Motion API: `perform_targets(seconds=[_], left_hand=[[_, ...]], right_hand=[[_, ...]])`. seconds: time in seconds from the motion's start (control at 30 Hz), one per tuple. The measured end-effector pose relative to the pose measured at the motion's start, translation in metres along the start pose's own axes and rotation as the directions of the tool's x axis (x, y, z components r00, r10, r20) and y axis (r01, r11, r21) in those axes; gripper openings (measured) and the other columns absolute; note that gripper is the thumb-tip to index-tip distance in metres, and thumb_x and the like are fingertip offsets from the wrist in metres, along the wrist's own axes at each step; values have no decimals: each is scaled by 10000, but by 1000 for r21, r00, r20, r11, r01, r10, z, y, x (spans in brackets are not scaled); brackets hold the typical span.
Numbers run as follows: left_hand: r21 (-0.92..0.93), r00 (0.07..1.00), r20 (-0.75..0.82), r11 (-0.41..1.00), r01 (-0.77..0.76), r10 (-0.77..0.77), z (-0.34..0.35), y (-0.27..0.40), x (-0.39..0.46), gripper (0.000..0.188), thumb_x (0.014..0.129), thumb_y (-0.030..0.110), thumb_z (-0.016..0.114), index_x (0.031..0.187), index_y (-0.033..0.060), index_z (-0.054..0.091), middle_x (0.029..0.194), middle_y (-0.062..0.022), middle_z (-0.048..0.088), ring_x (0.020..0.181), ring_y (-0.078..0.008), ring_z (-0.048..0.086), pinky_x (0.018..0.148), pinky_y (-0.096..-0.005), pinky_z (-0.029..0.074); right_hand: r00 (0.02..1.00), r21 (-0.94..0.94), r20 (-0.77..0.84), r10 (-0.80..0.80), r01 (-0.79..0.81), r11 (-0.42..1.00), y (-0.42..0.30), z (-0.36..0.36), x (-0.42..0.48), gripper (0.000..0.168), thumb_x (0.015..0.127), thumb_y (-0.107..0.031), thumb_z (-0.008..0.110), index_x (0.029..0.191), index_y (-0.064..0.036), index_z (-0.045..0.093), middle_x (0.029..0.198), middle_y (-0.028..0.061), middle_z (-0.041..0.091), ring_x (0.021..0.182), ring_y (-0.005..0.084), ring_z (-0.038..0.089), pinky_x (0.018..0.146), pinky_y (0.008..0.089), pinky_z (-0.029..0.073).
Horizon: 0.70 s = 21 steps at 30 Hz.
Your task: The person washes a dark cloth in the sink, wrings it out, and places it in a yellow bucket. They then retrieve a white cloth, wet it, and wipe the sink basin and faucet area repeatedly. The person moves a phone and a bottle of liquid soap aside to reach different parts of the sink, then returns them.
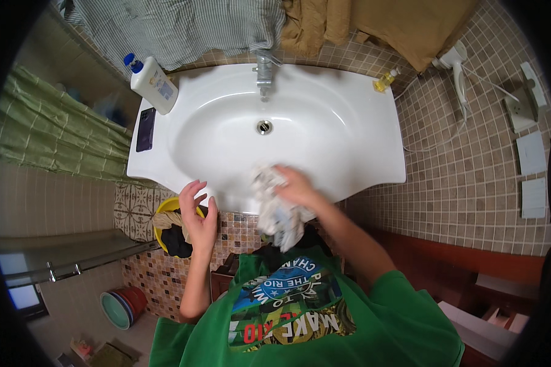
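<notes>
My right hand (297, 187) grips a crumpled white cloth (280, 220), blurred by motion, at the front rim of the white washbasin (376, 156). The cloth hangs over the rim and down in front of my green T-shirt. To the left, my left hand (198, 213) is raised near the basin's front left edge, fingers apart and holding nothing. Below it stands a yellow bucket (160, 236) with dark and beige clothes (177, 238) inside. The chrome faucet (264, 73) shows no running water above the drain (264, 127).
A white pump bottle (155, 85) and a dark phone (145, 130) occupy the basin's left ledge; a small yellow bottle (385, 80) is at right. Striped grey fabric (179, 32) and brown garments (385, 27) hang behind. A hair dryer (457, 69) hangs on the right wall.
</notes>
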<state>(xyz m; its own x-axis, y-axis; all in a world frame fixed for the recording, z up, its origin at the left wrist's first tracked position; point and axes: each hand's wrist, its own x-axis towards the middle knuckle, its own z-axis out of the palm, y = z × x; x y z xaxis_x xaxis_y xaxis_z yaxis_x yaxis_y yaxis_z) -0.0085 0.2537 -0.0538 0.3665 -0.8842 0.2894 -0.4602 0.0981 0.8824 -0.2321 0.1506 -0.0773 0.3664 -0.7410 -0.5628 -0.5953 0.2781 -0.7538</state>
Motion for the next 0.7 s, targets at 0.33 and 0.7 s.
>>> perform_targets(seconds=[0.33, 0.7], left_hand=[[12, 992, -54, 993, 116, -115, 30, -9, -9, 356, 828, -36, 600, 1168, 65, 575, 1270, -119, 472, 1134, -224, 515, 874, -328, 496], [46, 974, -127, 980, 194, -187, 70, -1, -3, 338, 843, -35, 584, 1168, 57, 575, 1270, -117, 480, 1126, -217, 529, 876, -326, 498]], right_hand=[[691, -235, -709, 145, -424, 875, 130, -271, 41, 598, 746, -288, 617, 1332, -210, 524, 1221, 181, 581, 1053, 350, 607, 898, 440, 487], [703, -568, -693, -158, -398, 721, 96, -204, 129, 495, 738, -202, 620, 1226, -131, 584, 1154, 231, 492, 967, 395, 596, 830, 464, 511]])
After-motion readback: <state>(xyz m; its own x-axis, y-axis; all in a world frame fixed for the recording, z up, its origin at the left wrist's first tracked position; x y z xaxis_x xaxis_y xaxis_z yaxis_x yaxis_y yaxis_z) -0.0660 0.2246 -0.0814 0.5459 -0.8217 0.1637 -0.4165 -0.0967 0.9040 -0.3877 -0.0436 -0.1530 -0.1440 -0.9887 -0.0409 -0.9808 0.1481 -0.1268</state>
